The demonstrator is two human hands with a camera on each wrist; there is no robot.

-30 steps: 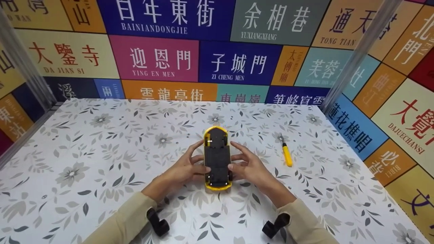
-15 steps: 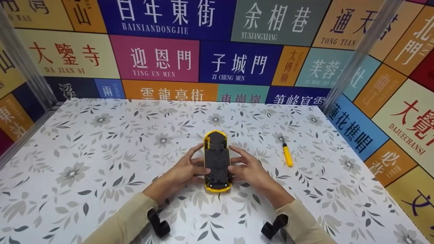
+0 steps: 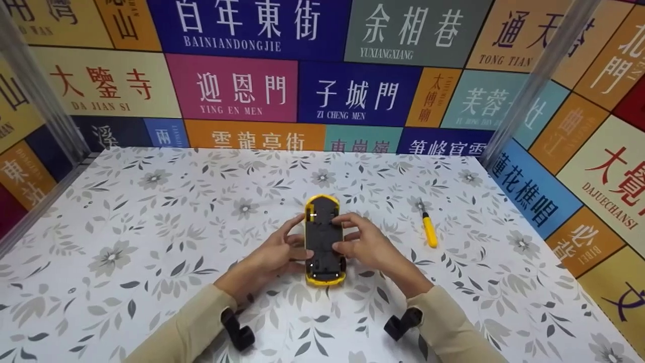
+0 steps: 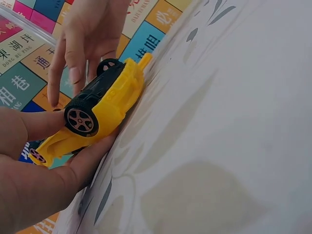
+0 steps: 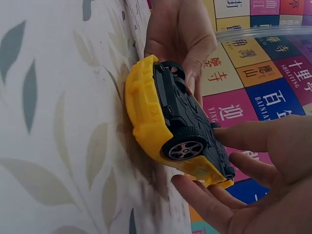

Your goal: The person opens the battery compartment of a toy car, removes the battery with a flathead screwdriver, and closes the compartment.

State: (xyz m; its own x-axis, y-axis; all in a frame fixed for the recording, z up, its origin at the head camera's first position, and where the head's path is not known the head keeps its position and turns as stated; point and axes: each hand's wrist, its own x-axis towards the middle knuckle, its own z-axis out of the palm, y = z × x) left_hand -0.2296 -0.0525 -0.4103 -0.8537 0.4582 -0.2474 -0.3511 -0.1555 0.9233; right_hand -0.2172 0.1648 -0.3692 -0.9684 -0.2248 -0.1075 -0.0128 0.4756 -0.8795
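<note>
A yellow toy car [image 3: 323,237] is upside down, its black underside facing up in the head view. My left hand [image 3: 272,256] grips one long side, thumb on the underside and fingers beneath, as the left wrist view shows. On the other side, my right hand [image 3: 370,244] has its fingers spread and loosely bent. Its thumb [image 5: 248,135] is at the underside in the right wrist view; whether it touches is hard to tell. A black tyre with a spoked wheel [image 4: 80,120] shows in the left wrist view. The far wheels are partly hidden.
To the right lies a screwdriver [image 3: 429,231] with a yellow handle, its shaft pointing away. The table [image 3: 201,201] has a white leaf-patterned cover. Panels with lettering [image 3: 232,88] stand behind and at the sides. Clear posts [image 3: 529,85] rise at the back corners.
The car has come slightly nearer to me. My right fingers have shifted from its side to over its underside. The left hand keeps its grip.
</note>
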